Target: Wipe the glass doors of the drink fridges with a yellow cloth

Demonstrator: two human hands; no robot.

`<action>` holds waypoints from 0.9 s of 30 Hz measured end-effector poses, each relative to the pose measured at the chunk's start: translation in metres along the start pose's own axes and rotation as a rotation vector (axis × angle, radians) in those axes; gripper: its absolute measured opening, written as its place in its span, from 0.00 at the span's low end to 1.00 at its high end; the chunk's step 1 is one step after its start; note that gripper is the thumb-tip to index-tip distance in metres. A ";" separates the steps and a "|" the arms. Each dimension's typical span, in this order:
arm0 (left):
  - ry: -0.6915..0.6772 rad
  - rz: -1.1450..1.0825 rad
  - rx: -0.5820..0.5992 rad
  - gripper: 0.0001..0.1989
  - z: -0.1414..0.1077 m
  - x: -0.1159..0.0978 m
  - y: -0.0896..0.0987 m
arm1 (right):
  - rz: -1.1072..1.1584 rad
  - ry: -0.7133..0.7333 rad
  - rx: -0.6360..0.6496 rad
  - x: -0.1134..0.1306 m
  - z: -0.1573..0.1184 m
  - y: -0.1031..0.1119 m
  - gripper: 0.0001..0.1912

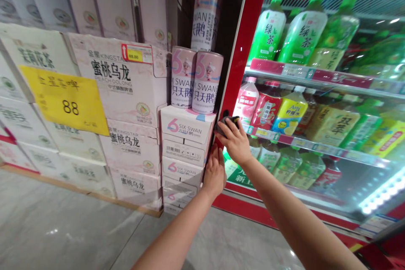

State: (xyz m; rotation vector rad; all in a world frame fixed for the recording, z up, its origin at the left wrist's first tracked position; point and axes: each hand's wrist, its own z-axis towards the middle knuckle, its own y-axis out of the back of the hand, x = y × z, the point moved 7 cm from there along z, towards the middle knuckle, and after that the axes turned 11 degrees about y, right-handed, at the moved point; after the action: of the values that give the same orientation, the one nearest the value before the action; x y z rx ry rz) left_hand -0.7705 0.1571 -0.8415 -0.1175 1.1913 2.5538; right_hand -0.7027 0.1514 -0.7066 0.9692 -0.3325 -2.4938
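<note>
My right hand [236, 141] has its fingers curled over a small black object [232, 122] at the red frame of a lit drinks cooler; its exact kind is unclear. Lower down, my left hand [215, 173] rests with fingers stretched upward along the lower red frame [232, 80], beside a stack of white SIX SWAN cartons [186, 128]. It holds nothing that I can see. Two pink-and-white cans [207, 82] stand on the top carton, and a taller can [205, 8] rises behind them.
Pale peach oolong cartons [126, 88] are stacked to the left, with a yellow price sign [65, 99] reading 88. Inside the cooler are green tea bottles [302, 29] and a yellow-labelled bottle [289, 112] on shelves. Grey tiled floor [79, 228] lies below.
</note>
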 end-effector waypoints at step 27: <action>-0.076 -0.113 -0.181 0.45 0.058 -0.024 0.053 | -0.289 -0.571 -0.209 -0.045 -0.089 0.057 0.34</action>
State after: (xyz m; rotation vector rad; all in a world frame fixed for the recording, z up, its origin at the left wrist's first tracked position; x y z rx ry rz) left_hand -0.7617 0.1632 -0.7602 -0.1242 0.8991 2.5383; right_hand -0.5939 0.1180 -0.7241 0.2169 -0.0997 -2.9657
